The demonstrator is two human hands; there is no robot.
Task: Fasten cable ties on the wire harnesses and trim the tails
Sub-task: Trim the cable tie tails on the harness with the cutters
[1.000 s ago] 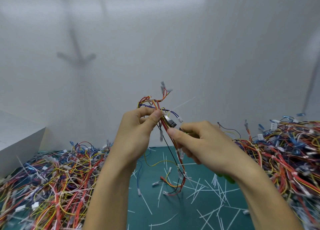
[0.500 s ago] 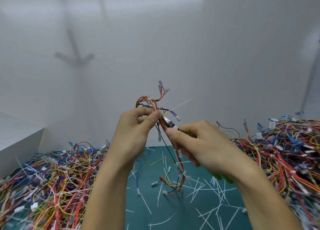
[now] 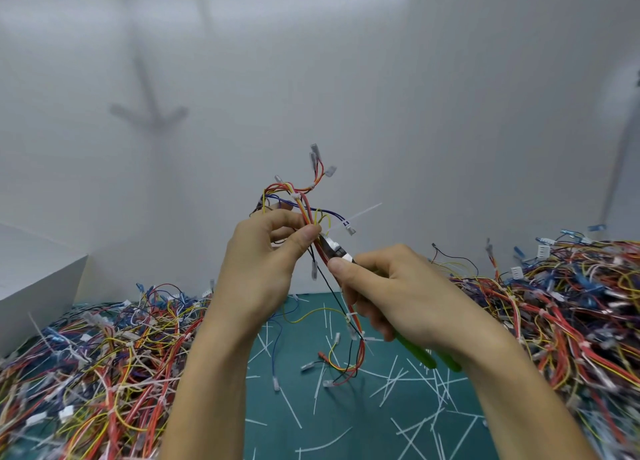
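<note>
L hand (image 3: 263,269) pinches harness (image 3: 309,210) above bench (image 3: 270,400), R hand (image 3: 398,297) grips green cutters (image 3: 414,350), nose by white tie (image 3: 365,211) tail.

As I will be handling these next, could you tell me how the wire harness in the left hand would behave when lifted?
Probably floppy: below the left hand the wire harness droops and loops toward the green mat. Likely light, as a thumb-and-finger pinch holds it up. Its loose connector ends may well snag on the wire piles.
</note>
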